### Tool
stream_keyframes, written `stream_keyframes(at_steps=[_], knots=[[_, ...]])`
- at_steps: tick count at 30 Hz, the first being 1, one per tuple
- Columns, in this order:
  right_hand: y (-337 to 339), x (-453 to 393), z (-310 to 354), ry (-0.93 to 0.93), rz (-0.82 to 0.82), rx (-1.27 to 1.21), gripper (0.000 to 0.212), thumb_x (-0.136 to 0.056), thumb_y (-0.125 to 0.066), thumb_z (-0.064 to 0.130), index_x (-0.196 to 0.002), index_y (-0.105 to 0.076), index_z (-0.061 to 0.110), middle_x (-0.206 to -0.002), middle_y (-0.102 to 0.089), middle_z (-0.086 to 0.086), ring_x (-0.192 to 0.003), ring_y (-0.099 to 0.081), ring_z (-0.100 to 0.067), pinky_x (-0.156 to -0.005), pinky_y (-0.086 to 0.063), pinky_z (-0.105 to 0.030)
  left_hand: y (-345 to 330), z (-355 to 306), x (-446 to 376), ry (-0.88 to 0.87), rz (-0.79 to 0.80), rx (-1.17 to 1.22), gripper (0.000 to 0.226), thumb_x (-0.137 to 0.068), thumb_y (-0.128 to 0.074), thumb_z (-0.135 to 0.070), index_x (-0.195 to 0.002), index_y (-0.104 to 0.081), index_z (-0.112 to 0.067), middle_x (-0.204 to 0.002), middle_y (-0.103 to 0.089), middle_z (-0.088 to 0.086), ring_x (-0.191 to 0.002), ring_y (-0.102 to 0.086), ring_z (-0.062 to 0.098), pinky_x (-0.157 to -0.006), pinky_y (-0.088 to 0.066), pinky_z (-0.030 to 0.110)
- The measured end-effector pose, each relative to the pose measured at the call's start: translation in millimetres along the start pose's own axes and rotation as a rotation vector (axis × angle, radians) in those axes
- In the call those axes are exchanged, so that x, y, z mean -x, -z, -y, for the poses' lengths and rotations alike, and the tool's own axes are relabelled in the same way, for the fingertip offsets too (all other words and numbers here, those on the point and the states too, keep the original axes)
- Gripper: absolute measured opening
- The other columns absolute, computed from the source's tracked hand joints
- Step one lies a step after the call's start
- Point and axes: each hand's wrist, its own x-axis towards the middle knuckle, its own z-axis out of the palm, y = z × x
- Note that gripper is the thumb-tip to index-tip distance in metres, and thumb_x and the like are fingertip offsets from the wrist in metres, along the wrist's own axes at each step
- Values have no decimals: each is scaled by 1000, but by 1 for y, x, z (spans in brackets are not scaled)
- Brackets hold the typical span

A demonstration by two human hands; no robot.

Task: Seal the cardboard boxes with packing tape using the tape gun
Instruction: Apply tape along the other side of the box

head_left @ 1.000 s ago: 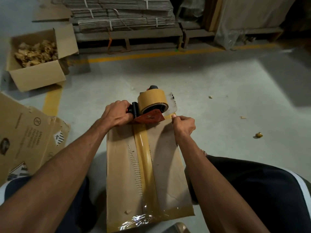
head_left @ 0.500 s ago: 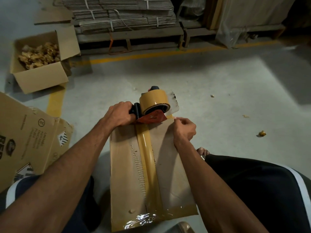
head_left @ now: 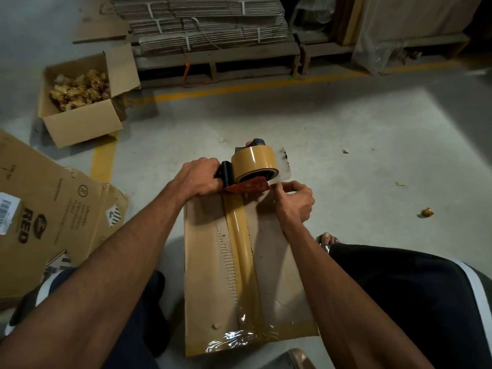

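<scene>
Grey concrete warehouse floor (head_left: 359, 161) is where I'm working, sitting low with the box (head_left: 210, 288) standing between my knees. Nearest me, the close edge is already wrapped in shiny crinkled tape, and one tan tape strip (head_left: 241, 251) runs straight up the middle seam away from me. At the far edge, my left hand (head_left: 198, 179) is wrapped tight around the black handle of the tape gun (head_left: 250, 174), whose red plate sits right on the box edge with the roll riding on top. My right hand (head_left: 295, 201) sits just beside the gun's plate with fingers curled; it looks like thumb and forefinger are pinching or pinning the tape end at the corner, though I can't tell for sure. My take on doing this bit well: keep the strip pinned flat so it doesn't lift, tilt the gun so the blade bites, and snap it off cleanly, then rub the tail down over the edge. Risk is the tape curling back on itself. Further out there's an open carton (head_left: 80, 113) of crumpled scraps on the left, and bundled flat cardboard (head_left: 207, 20) on a pallet at the back.
</scene>
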Motion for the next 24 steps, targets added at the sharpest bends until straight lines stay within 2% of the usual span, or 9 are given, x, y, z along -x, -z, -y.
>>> stream_keyframes(at_steps=[3, 6, 10, 13, 17, 24], knots=[[0, 0, 1, -1, 7, -13, 30, -79, -78, 58, -87, -75, 29, -89, -72, 7, -84, -69, -18, -84, -60, -42, 8, 12, 4, 28, 5, -46, 21, -92, -63, -36, -96, -52, -18, -76, -54, -2, -66, -50, 14, -58, -36, 29], [1, 0, 1, -4, 7, -19, 36, -76, -79, 65, -83, -73, 30, -89, -69, 10, -85, -67, -17, -82, -56, -39, 16, 28, 12, 59, 27, -89, 19, -92, -62, -34, -94, -55, -17, -76, -58, 1, -66, -52, 16, -56, -36, 28], [3, 1, 0, 20, 15, -30, 29, -79, -79, 59, -82, -71, 32, -89, -67, 12, -85, -64, -16, -85, -55, -40, 19, 38, 19, 73, 43, -120, 18, -91, -63, -34, -90, -54, -18, -77, -60, 3, -64, -51, 15, -53, -33, 27], [3, -1, 0, 18, 11, -24, 26, -81, -78, 56, -85, -73, 30, -89, -65, 12, -85, -63, -15, -83, -51, -36, 21, 42, 21, 75, 32, -146, 19, -91, -62, -33, -96, -57, -16, -81, -60, 4, -69, -54, 19, -58, -39, 29], [5, -3, -2, 28, 11, -11, 26, -83, -78, 53, -87, -74, 28, -89, -63, 11, -83, -58, -16, -81, -43, -32, 26, 55, 27, 114, 43, -160, 19, -90, -64, -33, -100, -57, -18, -88, -64, 4, -75, -56, 21, -60, -36, 30], [4, -3, -1, 40, 12, -2, 27, -83, -79, 53, -86, -75, 27, -89, -65, 11, -82, -57, -16, -83, -47, -34, 34, 75, 29, 96, 65, -205, 23, -88, -65, -35, -100, -58, -18, -81, -61, 0, -74, -59, 19, -61, -41, 30]])
